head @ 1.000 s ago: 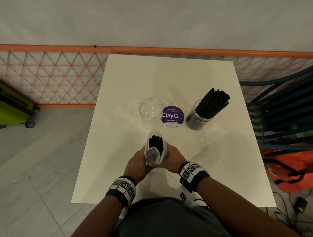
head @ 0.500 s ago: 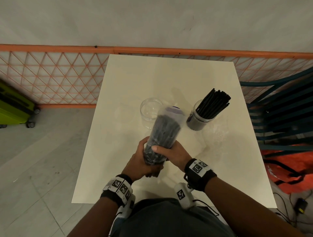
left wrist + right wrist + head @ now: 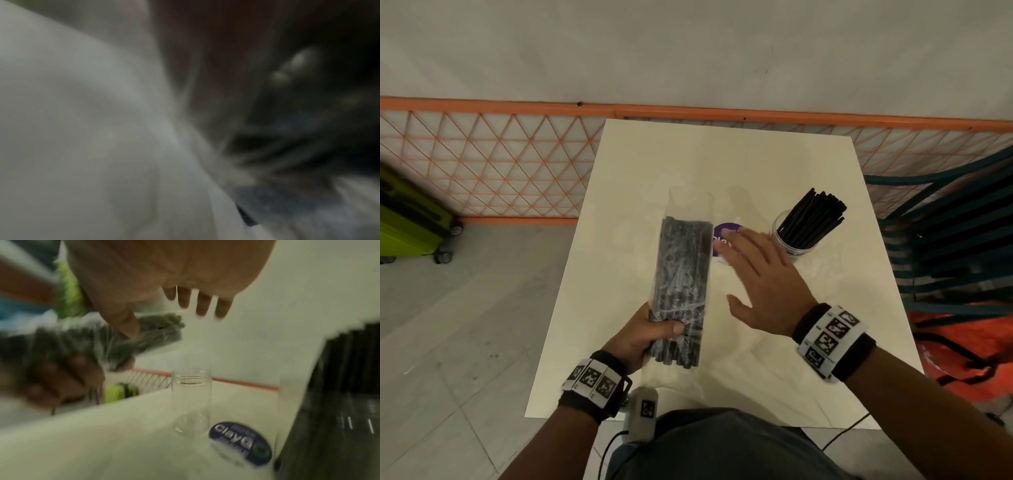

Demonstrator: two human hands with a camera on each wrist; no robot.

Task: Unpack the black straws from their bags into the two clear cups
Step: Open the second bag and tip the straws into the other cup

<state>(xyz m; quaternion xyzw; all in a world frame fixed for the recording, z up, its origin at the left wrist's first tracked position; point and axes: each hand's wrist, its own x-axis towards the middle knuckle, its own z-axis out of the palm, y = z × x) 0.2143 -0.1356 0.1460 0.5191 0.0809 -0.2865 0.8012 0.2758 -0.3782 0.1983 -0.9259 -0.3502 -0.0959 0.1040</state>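
Our left hand (image 3: pixel 650 334) grips the bag of straws (image 3: pixel 683 274) near its lower end, above the tabletop (image 3: pixel 619 308); our right hand (image 3: pixel 763 284) hangs spread, holding nothing. The bag looks light, slippery and floppy, so we'd grip the stiff bundle mid-length. The empty cup (image 3: pixel 191 402) stands beneath.

Table (image 3: pixel 619 192) layout
Sticker (image 3: pixel 239 443) between empty cup (image 3: pixel 191 402), left, and straw-filled cup (image 3: pixel 796 245), right; bag of straws (image 3: pixel 683 274) above empty cup.
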